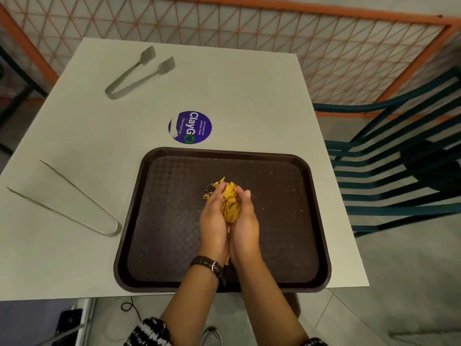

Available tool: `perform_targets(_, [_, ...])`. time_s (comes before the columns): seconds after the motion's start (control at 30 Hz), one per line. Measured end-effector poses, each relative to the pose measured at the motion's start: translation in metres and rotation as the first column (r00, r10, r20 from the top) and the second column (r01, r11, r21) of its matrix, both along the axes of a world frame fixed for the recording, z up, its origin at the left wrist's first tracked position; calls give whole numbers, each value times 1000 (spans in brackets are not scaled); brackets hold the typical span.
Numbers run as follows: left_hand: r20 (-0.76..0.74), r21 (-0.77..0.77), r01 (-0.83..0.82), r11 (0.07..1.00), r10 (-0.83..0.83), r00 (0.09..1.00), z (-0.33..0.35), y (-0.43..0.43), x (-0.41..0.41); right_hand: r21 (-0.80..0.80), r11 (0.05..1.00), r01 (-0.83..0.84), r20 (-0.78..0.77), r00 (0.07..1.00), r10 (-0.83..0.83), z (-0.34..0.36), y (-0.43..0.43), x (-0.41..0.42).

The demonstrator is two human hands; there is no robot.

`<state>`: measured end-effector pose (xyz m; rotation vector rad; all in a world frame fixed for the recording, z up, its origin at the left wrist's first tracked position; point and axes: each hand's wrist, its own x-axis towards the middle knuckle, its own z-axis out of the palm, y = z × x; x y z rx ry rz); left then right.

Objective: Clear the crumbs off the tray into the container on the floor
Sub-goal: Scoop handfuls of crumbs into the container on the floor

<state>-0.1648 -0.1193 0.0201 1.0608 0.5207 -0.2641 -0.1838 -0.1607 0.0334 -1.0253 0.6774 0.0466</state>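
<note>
A dark brown tray lies at the near edge of the white table. Over its middle, my left hand and my right hand are cupped together, side by side. Between them they hold a heap of yellow-orange crumbs. A few loose crumbs lie on the tray just beyond my fingertips, and small specks are scattered over its surface. A dark watch sits on my left wrist. Only a dark corner shows on the floor under the tray's near edge; I cannot tell what it is.
Flat-ended metal tongs lie at the table's far left, slim tongs at the near left. A round purple sticker sits beyond the tray. A teal slatted chair stands to the right, an orange mesh fence behind.
</note>
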Motion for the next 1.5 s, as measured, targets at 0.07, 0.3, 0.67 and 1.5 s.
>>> perform_targets(0.07, [-54, -151, -70, 986, 62, 997, 1, 0, -4, 99, 992, 74, -7, 997, -74, 6, -2, -6])
perform_targets(0.3, [-59, -292, -98, 951, 85, 995, 3, -12, -34, 147, 982, 117, 17, 992, -121, 20, -13, -36])
perform_targets(0.67, [-68, -319, -95, 943, 77, 995, 40, -63, -120, 156, 977, 146, 63, 986, -157, 34, -67, -120])
perform_targets(1.5, [-304, -245, -48, 968, -30, 952, -219, -152, -238, 182, 927, 328, -168, 939, -299, -241, -150, -238])
